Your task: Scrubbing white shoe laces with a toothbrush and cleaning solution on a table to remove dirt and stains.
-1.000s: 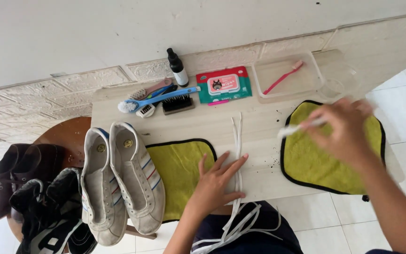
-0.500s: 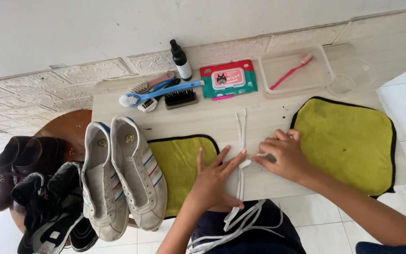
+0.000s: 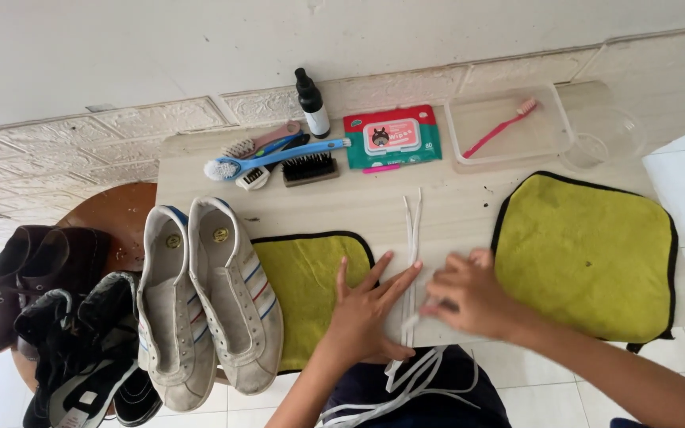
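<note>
- The white laces lie in straight strands on the table, between two yellow cloths, their loose ends spilling off the near edge at 6 o'clock.
- I judge them light, limp and flat, likely to slide on the smooth top; best pinned flat or pinched near an end.
- The left hand lies flat and spread, fingers touching the strands.
- The right hand is curled at the strands; whether it pinches them I cannot tell.
- The left cloth sits at 9 o'clock, the right cloth at 3.
- The wipes pack, a flat rectangle in teal and red with a pale flap, lies at 12 o'clock.
- A dark-capped bottle with a white label stands at 11.
</note>
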